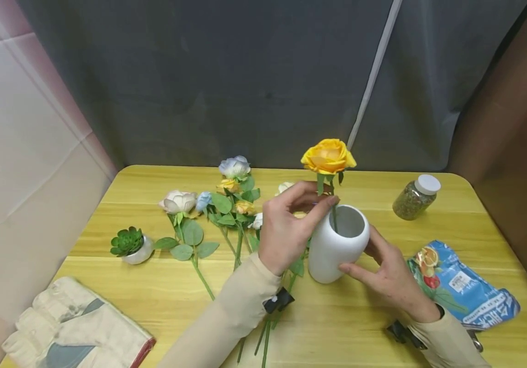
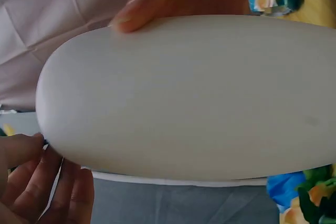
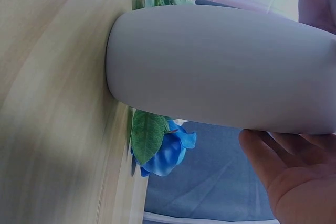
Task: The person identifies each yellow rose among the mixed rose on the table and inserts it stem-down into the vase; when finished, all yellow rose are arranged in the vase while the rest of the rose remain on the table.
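Note:
My left hand (image 1: pixel 288 225) pinches the green stem of a yellow rose (image 1: pixel 329 156) between thumb and fingers. The bloom stands above, while the stem's lower part reaches into the mouth of a white vase (image 1: pixel 337 255). In the left wrist view, the left fingertips (image 2: pixel 39 150) are right at the vase's rim. My right hand (image 1: pixel 392 276) holds the vase from the right, its thumb in front and its fingers round the far side. The vase is tilted slightly, with its base close to the table in the right wrist view. The stem's end is hidden inside.
Several artificial flowers (image 1: pixel 178 202) lie left of the vase, and a blue one (image 3: pixel 165 153) lies behind it. A potted succulent (image 1: pixel 127 243) and folded gloves (image 1: pixel 79 327) are at left. At right are a white-capped jar (image 1: pixel 416 198) and a blue packet (image 1: pixel 463 283).

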